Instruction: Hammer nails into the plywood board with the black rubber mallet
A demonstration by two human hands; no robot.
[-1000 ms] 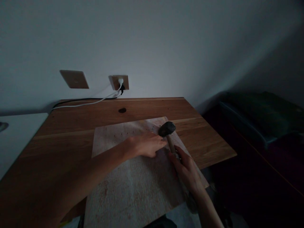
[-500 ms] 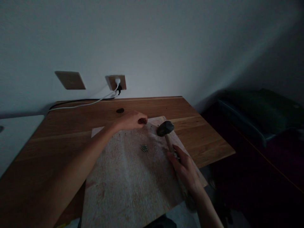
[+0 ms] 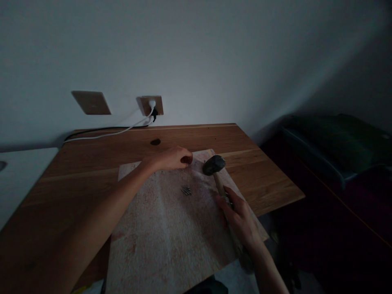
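"What takes up the most room?"

"The tabletop [image 3: 269,183], brown wood with visible grain and a dark oval spot [image 3: 155,141] toward its far edge."

"And on it?"

"A board [image 3: 165,232], flat and set slightly askew. It's pale, mottled with reddish patches, and its near right corner juts past the tabletop."

"Next size down?"

"The hammer [image 3: 219,181], over the board's right part. It has a dark, stubby, blocky head with a lighter glint at one end, and a light wooden handle slanting toward the wearer. I can't tell if the head touches the board."

"What about the hands?"

"The right hand [image 3: 240,216] is closed around that handle. The left hand [image 3: 173,158] is over the board's far edge, fingers curled, thumb near the fingertips. I can't tell whether it pinches anything."

"Smallest?"

"The nails [image 3: 185,190], a little bunch in the board's upper middle, between the two hands. They're thin, straight and silvery grey, lying close together, fanned a bit. Too small to count."
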